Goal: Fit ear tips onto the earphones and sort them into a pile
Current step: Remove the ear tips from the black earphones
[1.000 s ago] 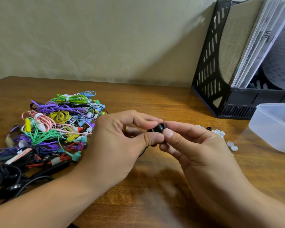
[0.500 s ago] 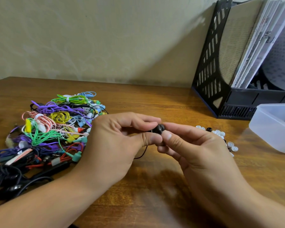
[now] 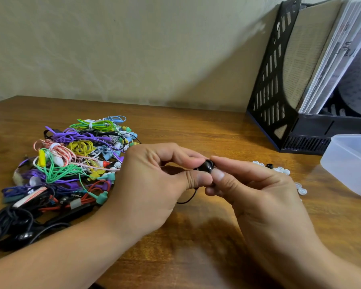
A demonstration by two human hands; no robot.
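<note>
A small black earbud sits between both hands above the middle of the wooden table. My left hand pinches it between thumb and forefinger, and my right hand pinches it from the other side. Its thin black cable loops out below my left thumb. Whether a tip sits on the bud is hidden by my fingers. A pile of coloured and black earphones lies on the left. Loose white ear tips and one black tip lie behind my right hand.
A translucent plastic box stands at the right edge. Behind it a black file holder with papers leans by the wall. Two more white tips lie right of my right hand.
Both hands stay in place, pinching the black earbud. The fingers have shifted slightly round it and the cable loop now shows below my left thumb.
</note>
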